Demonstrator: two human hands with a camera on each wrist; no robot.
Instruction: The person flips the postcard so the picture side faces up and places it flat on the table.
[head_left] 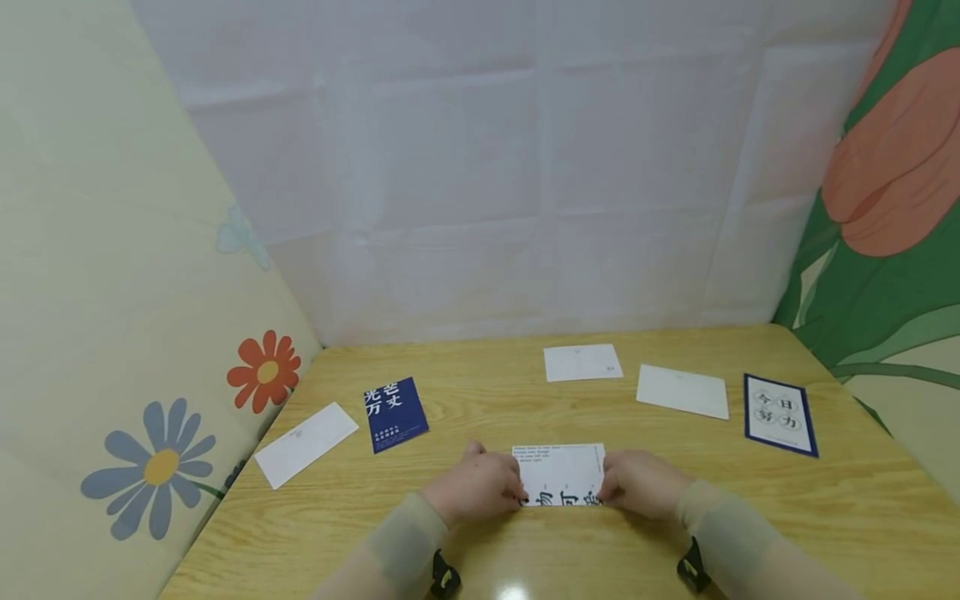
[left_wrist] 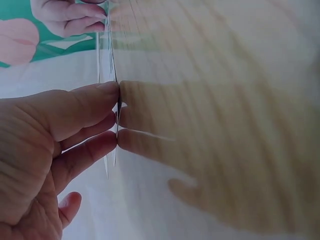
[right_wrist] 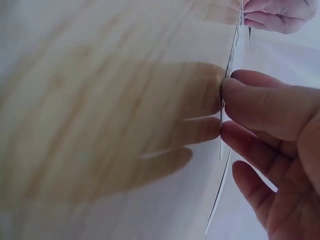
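A white postcard with large dark characters along its near edge lies low over the table in front of me. My left hand holds its left edge, thumb and fingertips right at the corner. On the opposite side my right hand grips the right edge near the bottom corner. Both wrist views show the card edge-on as a thin line, with the left thumb and the right thumb against it. The fingertips meet their reflections in the glossy tabletop.
On the wooden table, a blank white card and a blue card lie to the left. Two white cards, one at the back and another, lie beside a blue-bordered card at the right. Cloth walls stand behind and beside.
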